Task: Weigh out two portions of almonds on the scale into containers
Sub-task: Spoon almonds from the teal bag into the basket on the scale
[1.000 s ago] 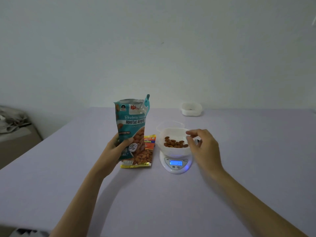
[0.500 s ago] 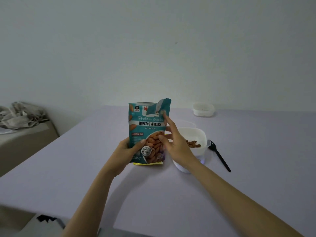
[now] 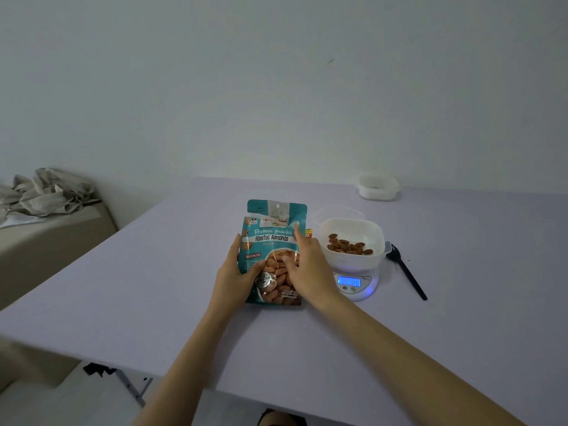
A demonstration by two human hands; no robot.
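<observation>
A teal bag of roasted almonds (image 3: pixel 272 238) lies on the pale purple table (image 3: pixel 153 287), its top pointing away from me. My left hand (image 3: pixel 238 276) grips its left edge. My right hand (image 3: pixel 304 267) rests flat on the bag's right side, fingers spread over the front. To the right stands a white container (image 3: pixel 353 224) holding almonds (image 3: pixel 349 245), set on a small white scale (image 3: pixel 358 284) with a lit blue display. A second white container (image 3: pixel 378 187) sits at the far edge of the table.
A black plastic spoon (image 3: pixel 405 270) lies right of the scale. A clear lid (image 3: pixel 338 212) sits behind the scale's container. A yellow and red packet corner (image 3: pixel 308 232) peeks out from behind the bag. Crumpled grey cloth (image 3: pixel 46 192) lies on a surface at the left.
My right hand left the container on the scale and came onto the bag. The bag went from upright in my left hand to lying flat on the table, over the other packet.
</observation>
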